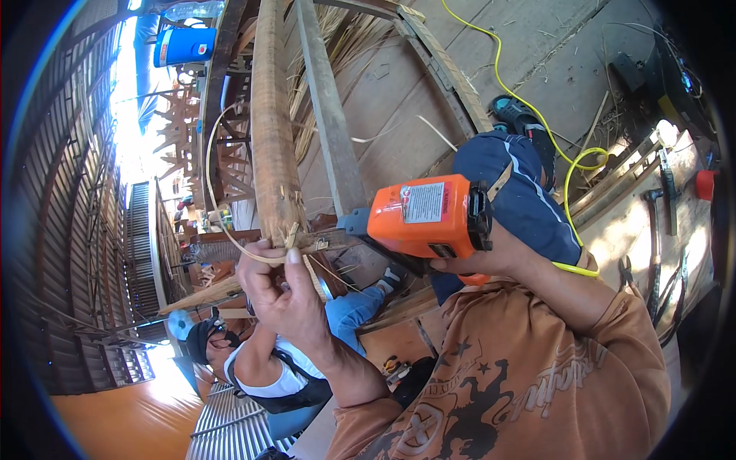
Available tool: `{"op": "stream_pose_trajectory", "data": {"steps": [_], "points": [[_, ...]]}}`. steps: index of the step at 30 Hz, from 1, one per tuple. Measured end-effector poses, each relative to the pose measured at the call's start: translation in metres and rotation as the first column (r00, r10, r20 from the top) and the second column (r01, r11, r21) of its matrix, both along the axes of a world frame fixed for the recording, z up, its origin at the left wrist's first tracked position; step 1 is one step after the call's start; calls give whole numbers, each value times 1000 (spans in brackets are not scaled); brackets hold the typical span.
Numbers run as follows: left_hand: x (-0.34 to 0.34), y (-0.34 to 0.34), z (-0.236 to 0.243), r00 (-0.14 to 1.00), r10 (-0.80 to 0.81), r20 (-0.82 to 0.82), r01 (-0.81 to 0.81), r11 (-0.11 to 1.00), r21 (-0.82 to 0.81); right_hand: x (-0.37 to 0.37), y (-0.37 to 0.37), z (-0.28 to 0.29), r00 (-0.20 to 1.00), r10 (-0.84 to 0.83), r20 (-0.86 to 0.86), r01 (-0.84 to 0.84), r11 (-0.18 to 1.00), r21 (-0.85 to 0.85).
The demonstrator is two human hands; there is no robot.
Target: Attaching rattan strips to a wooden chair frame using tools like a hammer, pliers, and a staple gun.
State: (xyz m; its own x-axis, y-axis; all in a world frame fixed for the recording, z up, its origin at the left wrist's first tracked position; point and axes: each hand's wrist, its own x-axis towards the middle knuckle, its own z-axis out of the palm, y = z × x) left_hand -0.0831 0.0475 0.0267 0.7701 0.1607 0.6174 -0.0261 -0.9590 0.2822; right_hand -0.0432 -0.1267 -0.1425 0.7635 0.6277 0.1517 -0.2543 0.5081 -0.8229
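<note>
My left hand (pixel 277 295) is closed in a pinch, thumb against fingers, on a thin pale cane strip (pixel 212 180). The strip arcs up and left, and the pinch sits at the splintered near end of a round brown pole (pixel 273 130). My right hand (pixel 494 251) grips the handle of an orange air stapler (pixel 418 218). The stapler's dark metal nose points left, apart from my left fingers, beside the end of a grey wooden bar (pixel 331 126). Part of my right fingers is hidden behind the tool's body.
A yellow hose (pixel 529 107) snakes down the right side to my right forearm. Hammers (pixel 654 230) and pliers (pixel 626 270) lie on a board at the right. Another person (pixel 264 368) sits at the lower left. Cane strips lie behind the bar.
</note>
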Motion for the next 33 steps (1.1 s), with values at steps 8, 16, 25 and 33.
{"op": "stream_pose_trajectory", "data": {"steps": [8, 16, 25, 33], "points": [[10, 18, 16, 997, -41, 70, 56, 971, -234, -1, 9, 1, 987, -93, 129, 90, 995, 30], [14, 10, 29, 994, -83, 75, 96, 976, -194, -2, 8, 2, 1000, -4, 28, 4, 1000, -2], [15, 4, 35, 998, -53, 28, 57, 978, -202, -1, 9, 4, 999, 28, -38, -29, 999, -37], [12, 7, 29, 994, -106, 16, 107, 969, -224, 0, 10, 0, 999, 9, 42, -7, 998, -54]]}}
